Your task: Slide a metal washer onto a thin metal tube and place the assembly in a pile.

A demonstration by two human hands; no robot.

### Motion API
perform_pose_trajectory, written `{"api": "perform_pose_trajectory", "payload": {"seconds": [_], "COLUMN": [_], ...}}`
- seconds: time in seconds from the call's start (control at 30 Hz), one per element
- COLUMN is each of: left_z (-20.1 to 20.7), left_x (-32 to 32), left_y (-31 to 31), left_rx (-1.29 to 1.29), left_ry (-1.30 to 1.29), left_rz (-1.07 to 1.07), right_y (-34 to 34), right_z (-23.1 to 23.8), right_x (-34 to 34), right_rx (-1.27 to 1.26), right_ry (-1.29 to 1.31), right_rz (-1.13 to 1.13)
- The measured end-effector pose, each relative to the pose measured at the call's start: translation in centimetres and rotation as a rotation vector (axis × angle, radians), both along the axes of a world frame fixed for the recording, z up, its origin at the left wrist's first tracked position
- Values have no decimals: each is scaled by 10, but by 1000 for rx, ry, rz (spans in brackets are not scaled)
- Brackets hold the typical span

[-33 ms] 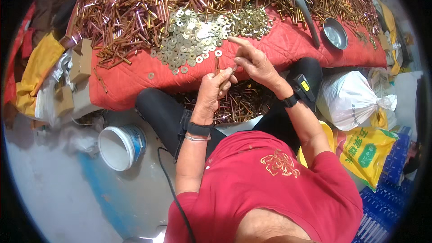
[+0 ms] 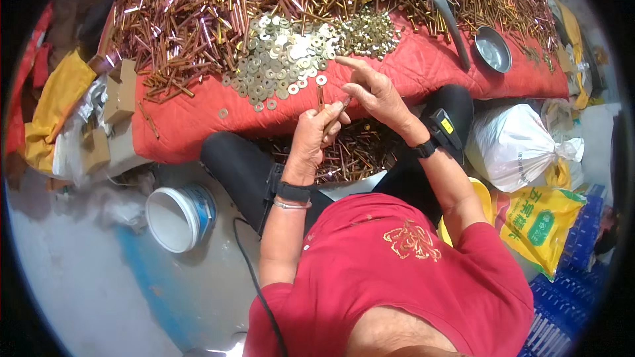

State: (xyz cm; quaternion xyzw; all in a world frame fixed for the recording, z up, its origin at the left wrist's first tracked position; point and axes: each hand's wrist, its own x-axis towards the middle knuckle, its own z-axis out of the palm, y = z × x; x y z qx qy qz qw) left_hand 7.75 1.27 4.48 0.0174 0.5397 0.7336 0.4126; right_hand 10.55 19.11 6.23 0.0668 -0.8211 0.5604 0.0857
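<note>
My left hand (image 2: 316,133) is closed, thumb on top, around a slim copper-coloured metal rod (image 2: 321,95) that sticks up from the fist. A second small tip (image 2: 346,101) shows by the thumb; its kind is too small to tell. Close above it hovers my right hand (image 2: 378,98), index finger stretched toward the washers and the other fingers partly curled. Whether its thumb touches the small tip cannot be made out. Flat round washers (image 2: 281,59) lie heaped just beyond, beside a pile of small nuts (image 2: 367,33). A large mound of copper-coloured rods (image 2: 192,20) spreads behind them.
A red quilted cover (image 2: 178,125) lies under the piles. To the right rest a dark-handled tool (image 2: 453,30) and a round metal bowl (image 2: 493,49). More rods (image 2: 357,152) lie between my legs. A white bucket (image 2: 173,218), white sack (image 2: 512,145) and yellow bag (image 2: 539,228) flank me.
</note>
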Motion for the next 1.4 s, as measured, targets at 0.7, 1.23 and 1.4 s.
{"api": "perform_pose_trajectory", "payload": {"seconds": [0.7,1.23,1.4], "left_z": [-15,-19,-20], "left_x": [-7,7,-7], "left_y": [-5,-4,-4], "left_rx": [28,-292,-208], "left_ry": [-60,655,250], "left_rz": [-2,-75,193], "right_y": [-5,19,11], "right_z": [-13,-28,-36], "right_x": [-5,-50,-123], "right_rx": [54,181,456], "right_ry": [199,112,362], "right_rz": [10,-261,-441]}}
